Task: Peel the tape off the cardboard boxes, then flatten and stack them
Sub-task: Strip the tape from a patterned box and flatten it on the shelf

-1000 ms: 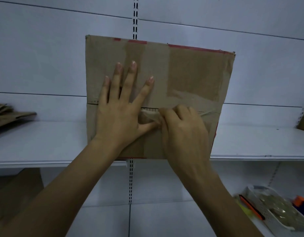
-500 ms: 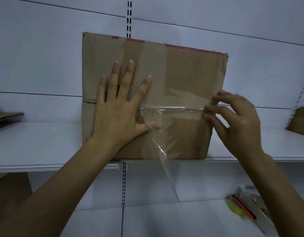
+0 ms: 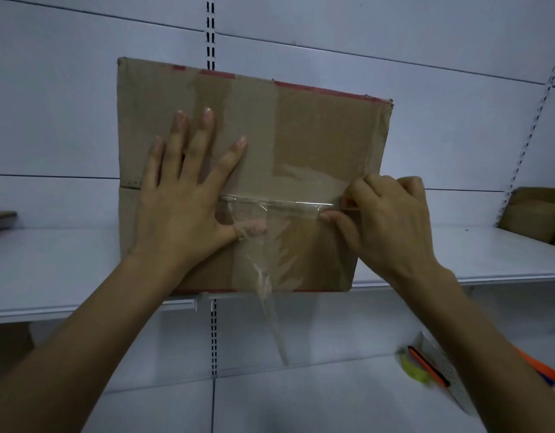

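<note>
Clear tape (image 3: pixel 271 270) faint against box (image 3: pixel 326 132); right hand (image 3: pixel 391 220) pinches end

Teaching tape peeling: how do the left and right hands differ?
Flat, fingers spread, the left hand presses the cardboard box; curled, the right hand pinches the tape at the seam. The left hand sits left of centre, the right hand at the right edge. Both touch the box.

Brown cardboard box (image 3: pixel 316 129) with red edge trim, clear glossy tape (image 3: pixel 270 276), white shelf (image 3: pixel 51 264), orange-black pen (image 3: pixel 427 365)
</note>
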Action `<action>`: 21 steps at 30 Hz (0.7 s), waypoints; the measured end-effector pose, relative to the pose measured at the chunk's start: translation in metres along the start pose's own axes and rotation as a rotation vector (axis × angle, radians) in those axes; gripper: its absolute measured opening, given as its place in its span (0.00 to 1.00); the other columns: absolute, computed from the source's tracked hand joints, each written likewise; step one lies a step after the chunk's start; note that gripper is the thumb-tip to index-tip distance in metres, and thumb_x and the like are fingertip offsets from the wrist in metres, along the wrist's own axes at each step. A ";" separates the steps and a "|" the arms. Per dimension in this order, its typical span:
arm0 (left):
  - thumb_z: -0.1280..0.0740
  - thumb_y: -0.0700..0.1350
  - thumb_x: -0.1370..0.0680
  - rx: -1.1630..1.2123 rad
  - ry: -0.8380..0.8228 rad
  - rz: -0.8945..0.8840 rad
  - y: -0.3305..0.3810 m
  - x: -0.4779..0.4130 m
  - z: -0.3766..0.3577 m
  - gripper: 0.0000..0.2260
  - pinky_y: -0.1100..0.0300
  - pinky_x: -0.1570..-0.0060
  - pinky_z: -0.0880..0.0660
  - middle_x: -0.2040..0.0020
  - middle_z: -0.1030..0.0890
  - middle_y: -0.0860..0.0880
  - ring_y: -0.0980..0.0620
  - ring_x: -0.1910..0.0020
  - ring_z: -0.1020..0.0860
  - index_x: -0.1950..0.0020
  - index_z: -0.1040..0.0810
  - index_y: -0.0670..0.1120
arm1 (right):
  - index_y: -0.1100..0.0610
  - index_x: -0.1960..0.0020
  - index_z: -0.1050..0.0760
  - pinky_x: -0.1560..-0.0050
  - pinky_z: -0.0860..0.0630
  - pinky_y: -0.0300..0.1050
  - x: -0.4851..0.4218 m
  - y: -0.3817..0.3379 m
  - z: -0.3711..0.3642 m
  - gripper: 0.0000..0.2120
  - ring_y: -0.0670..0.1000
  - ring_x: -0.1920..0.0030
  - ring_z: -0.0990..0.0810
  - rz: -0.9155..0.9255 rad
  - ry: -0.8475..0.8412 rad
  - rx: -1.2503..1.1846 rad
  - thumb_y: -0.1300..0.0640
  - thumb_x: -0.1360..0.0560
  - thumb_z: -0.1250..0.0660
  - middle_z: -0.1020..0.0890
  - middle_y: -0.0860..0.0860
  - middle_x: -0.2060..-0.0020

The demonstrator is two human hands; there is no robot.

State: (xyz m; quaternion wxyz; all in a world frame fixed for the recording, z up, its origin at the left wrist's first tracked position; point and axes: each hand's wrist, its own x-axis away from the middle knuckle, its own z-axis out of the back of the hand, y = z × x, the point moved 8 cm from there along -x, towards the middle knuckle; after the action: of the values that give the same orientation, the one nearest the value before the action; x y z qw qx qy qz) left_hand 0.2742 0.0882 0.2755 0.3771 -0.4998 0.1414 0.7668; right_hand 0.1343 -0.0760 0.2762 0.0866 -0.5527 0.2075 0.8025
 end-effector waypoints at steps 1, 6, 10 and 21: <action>0.49 0.78 0.35 0.011 -0.001 0.007 -0.001 0.001 0.001 0.47 0.47 0.27 0.60 0.22 0.54 0.44 0.41 0.23 0.56 0.22 0.52 0.56 | 0.56 0.62 0.28 0.54 0.39 0.48 0.000 -0.002 0.002 0.17 0.55 0.67 0.27 -0.027 0.020 -0.007 0.43 0.25 0.36 0.24 0.52 0.66; 0.44 0.76 0.35 0.014 -0.072 -0.027 -0.005 0.001 0.008 0.48 0.42 0.28 0.57 0.22 0.54 0.42 0.39 0.24 0.55 0.22 0.50 0.54 | 0.53 0.64 0.29 0.55 0.41 0.45 0.000 -0.002 0.003 0.16 0.52 0.63 0.26 -0.180 0.044 -0.145 0.44 0.29 0.28 0.23 0.49 0.65; 0.27 0.57 0.32 -0.151 -0.330 -0.035 -0.006 0.006 0.024 0.48 0.38 0.31 0.46 0.22 0.58 0.41 0.37 0.24 0.54 0.22 0.54 0.52 | 0.55 0.62 0.26 0.55 0.37 0.46 0.007 -0.007 0.005 0.13 0.54 0.61 0.25 -0.211 0.126 -0.206 0.48 0.29 0.28 0.23 0.51 0.62; 0.49 0.69 0.26 0.100 -0.187 0.106 0.119 -0.010 0.023 0.30 0.40 0.33 0.37 0.23 0.42 0.48 0.42 0.24 0.45 0.35 0.28 0.51 | 0.56 0.42 0.25 0.47 0.25 0.36 0.035 0.047 -0.003 0.13 0.46 0.45 0.23 -0.275 0.190 -1.255 0.65 0.26 0.33 0.24 0.51 0.45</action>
State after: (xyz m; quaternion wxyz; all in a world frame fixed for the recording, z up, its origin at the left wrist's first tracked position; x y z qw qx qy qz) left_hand 0.1761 0.0169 0.2758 0.3719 -0.3984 0.1699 0.8211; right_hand 0.1067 -0.1232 0.2542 -0.1694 -0.5882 -0.3667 0.7006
